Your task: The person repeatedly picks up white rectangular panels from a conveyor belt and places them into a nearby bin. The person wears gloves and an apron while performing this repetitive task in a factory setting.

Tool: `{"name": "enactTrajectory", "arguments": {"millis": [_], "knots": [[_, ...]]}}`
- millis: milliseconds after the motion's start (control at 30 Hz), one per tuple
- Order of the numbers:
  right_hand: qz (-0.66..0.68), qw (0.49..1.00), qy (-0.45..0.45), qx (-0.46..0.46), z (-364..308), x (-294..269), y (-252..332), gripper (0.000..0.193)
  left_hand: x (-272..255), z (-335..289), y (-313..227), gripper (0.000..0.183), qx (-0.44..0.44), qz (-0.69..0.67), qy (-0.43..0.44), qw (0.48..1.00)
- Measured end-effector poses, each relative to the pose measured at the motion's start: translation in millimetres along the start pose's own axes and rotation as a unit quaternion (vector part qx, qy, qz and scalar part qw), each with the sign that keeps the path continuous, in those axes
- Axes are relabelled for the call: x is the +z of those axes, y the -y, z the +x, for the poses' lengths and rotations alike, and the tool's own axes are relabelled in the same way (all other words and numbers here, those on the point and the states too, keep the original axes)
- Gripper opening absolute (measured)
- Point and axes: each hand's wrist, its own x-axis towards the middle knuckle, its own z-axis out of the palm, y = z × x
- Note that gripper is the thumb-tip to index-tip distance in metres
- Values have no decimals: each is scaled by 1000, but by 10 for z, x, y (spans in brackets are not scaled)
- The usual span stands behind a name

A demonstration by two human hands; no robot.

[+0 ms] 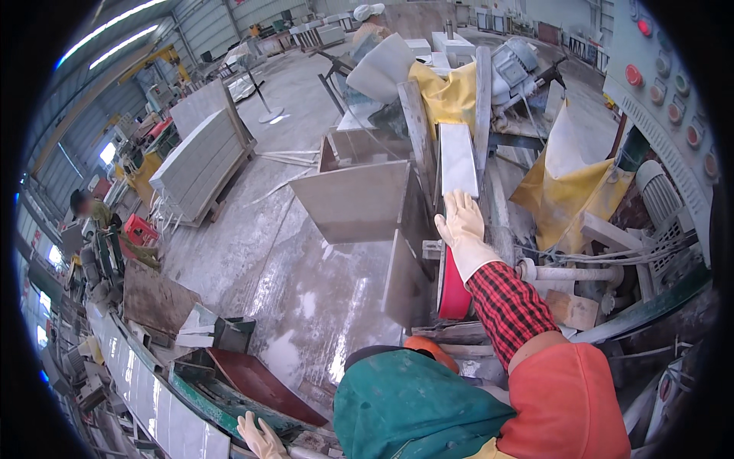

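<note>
My right hand [462,223], in a cream rubber glove, lies with fingers stretched over the near end of a narrow white stone slab [457,157]. The slab runs away from me between two upright boards, its far end under a yellow cloth [447,92]. Below that wrist is the red belt [456,287] the slab is in line with. At the lower edge my left hand [260,437], gloved alike, has its fingers apart beside a green metal frame [222,409]. Close by on its left is a long pale slab [164,405]; whether the hand touches anything, I cannot tell.
A control panel [665,92] with red buttons stands at the upper right. Grey upright panels [355,203] box in the left side of the machine. Stacked slabs [200,168] sit on the wet floor [306,306]. Another person [99,214] is at far left, and a white-capped person [370,19] at the back.
</note>
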Motion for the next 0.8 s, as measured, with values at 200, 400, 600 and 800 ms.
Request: {"name": "enactTrajectory", "arguments": {"millis": [200, 400, 600, 800], "knots": [[-12, 1000, 12, 0, -81, -24, 19, 67, 28, 9, 36, 47, -4, 0, -4, 1000], [-4, 997, -68, -19, -127, 157, -2, 63, 537, 169, 695, 35, 71, 26, -159, 984], [-13, 998, -64, -25, -208, 109, -22, 62, 520, 191, 642, 36, 50, 37, -104, 993], [-2, 999, -38, -27, -268, -4, 54, 58, 892, 295, 1262, 35, 62, -224, -128, 964]]}}
